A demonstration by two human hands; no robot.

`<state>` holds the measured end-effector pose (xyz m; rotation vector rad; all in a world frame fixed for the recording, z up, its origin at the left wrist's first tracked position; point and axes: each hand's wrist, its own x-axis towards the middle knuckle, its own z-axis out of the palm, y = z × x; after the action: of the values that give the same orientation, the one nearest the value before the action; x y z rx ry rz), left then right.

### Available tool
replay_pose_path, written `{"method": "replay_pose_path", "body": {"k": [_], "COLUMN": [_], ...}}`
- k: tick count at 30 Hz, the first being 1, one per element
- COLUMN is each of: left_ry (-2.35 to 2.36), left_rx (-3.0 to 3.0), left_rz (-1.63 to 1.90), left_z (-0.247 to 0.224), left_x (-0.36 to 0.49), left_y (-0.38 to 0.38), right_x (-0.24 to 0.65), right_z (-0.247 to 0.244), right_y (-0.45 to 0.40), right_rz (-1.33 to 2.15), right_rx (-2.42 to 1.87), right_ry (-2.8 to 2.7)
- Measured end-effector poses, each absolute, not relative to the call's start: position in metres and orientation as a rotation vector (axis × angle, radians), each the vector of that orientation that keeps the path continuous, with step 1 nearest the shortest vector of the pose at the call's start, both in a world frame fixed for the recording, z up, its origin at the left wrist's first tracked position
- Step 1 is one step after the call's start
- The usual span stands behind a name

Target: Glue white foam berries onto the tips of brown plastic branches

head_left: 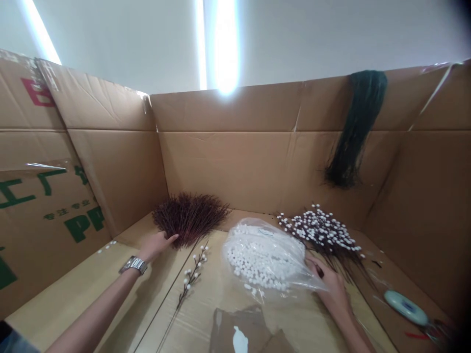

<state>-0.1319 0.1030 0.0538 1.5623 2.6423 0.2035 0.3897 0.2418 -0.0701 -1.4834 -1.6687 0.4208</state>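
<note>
My left hand (156,246) reaches to the front of a thick bundle of dark reddish-brown twigs (191,218), index finger stretched out against its lower end. The other left fingers are partly hidden. On the right, my right hand (329,282) has its fingers closed on the edge of a clear plastic bag (294,250) full of small white balls (253,262). A small dark spot shows by those fingers; I cannot make out what it is. Between my arms lies a single twig with white berries (191,274). Some white balls sit at the bag's front edge.
Berry-tipped stems (320,228) lie in a pile behind my right hand. Dark green strands (362,122) hang over the cardboard wall (228,162). A pale oval object (405,307) is at the right. Brown scrap with a white patch (240,339) lies in front.
</note>
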Motion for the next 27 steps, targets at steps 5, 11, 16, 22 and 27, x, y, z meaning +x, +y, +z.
{"method": "replay_pose_path", "body": {"k": [5, 11, 16, 22, 27], "left_ry": [2.613, 1.725, 0.762, 0.344, 0.347], "left_rx": [2.106, 3.048, 3.540, 3.547, 3.542], "left_rz": [0.049, -0.046, 0.019, 0.126, 0.191], "left_z": [0.107, 0.153, 0.163, 0.164, 0.152], "left_x": [-0.091, 0.005, 0.076, 0.120, 0.121], "left_y": [0.098, 0.088, 0.068, 0.057, 0.063], "right_x": [0.392, 0.400, 0.398, 0.395, 0.394], "right_z": [-0.073, -0.079, -0.076, -0.073, -0.071], "right_y": [0.244, 0.250, 0.248, 0.243, 0.242], "right_rz": [0.459, 0.438, 0.413, 0.435, 0.459], "right_rx": [-1.493, -1.555, -1.544, -1.514, -1.510], "right_ry": [-1.681, -1.686, -1.695, -1.726, -1.725]}}
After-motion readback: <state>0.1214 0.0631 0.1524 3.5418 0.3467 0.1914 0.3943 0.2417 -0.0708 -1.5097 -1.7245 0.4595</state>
